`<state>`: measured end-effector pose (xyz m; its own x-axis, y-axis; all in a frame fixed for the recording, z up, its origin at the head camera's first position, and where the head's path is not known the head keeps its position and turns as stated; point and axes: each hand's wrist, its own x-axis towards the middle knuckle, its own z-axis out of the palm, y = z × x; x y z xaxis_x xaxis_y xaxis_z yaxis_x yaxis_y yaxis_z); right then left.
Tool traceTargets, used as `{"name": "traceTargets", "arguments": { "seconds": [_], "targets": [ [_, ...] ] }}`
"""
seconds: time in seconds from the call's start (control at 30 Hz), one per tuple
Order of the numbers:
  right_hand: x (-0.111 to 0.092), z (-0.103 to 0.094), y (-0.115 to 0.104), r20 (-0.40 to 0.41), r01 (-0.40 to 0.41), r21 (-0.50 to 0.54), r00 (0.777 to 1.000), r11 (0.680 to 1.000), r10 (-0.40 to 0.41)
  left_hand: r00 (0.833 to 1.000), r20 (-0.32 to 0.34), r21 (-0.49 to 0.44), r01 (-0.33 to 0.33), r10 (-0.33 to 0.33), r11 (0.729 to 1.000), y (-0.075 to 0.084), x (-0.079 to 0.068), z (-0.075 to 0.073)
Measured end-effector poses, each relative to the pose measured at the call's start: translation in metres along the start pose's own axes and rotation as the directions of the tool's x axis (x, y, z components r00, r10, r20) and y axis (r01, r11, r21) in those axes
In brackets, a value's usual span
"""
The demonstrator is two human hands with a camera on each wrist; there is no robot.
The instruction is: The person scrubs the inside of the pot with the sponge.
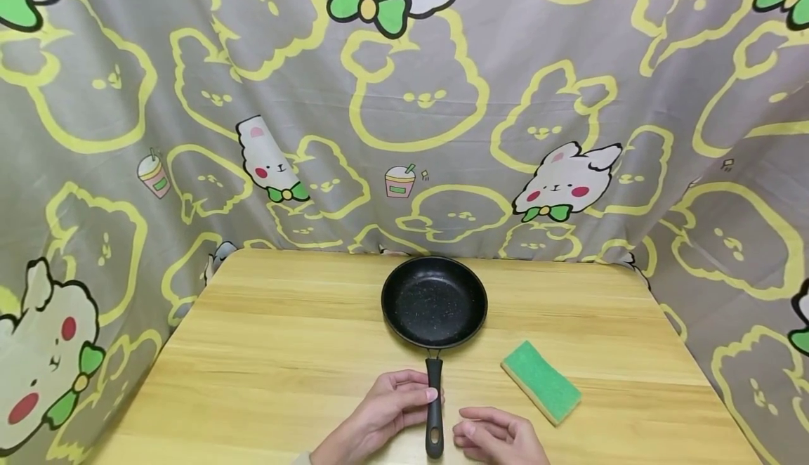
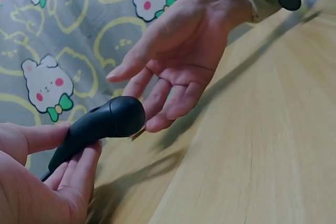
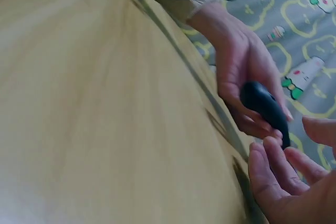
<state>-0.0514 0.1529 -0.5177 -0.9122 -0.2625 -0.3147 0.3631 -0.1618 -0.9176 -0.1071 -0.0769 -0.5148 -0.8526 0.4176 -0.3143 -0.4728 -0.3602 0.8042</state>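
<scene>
Hands (image 1: 393, 409), left gripping, flank the handle (image 1: 435, 416) of a face-up pan (image 1: 434, 303).

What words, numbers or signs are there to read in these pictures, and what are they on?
There are none I can read.
Pan: no writing shows.
Sponge: no writing shows.
Curtain: cartoon animals and drink cups; any writing on the cups' green patches, and the tiny marks beside one cup, are too small to read.
</scene>
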Motion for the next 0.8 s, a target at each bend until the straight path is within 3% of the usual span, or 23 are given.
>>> {"name": "traceTargets", "arguments": {
  "seconds": [0.2,0.33,0.53,0.7,0.8],
  "targets": [
    [-0.002,-0.013,-0.014,-0.114,0.088,-0.145,0.988,0.986,-0.105,1.000,0.019,-0.004,0.015,-0.015,1.000,0.000,-0.003,0.002],
    [-0.002,-0.017,-0.022,-0.202,0.163,-0.279,0.953,0.946,-0.224,0.999,0.030,0.003,0.039,-0.039,0.999,0.000,-0.005,0.004],
    [0.001,-0.028,-0.028,-0.218,0.279,-0.384,0.899,0.880,-0.380,0.998,0.036,0.025,0.057,-0.058,0.998,-0.001,-0.007,0.005],
    [0.003,-0.042,-0.033,-0.240,0.242,-0.529,0.877,0.813,-0.417,0.999,0.024,0.032,0.048,-0.049,0.998,-0.003,-0.007,0.005],
    [0.005,-0.051,-0.039,-0.244,0.203,-0.624,0.867,0.754,-0.435,0.999,0.024,0.026,0.042,-0.043,0.999,-0.003,-0.007,0.006]
  ]
}}
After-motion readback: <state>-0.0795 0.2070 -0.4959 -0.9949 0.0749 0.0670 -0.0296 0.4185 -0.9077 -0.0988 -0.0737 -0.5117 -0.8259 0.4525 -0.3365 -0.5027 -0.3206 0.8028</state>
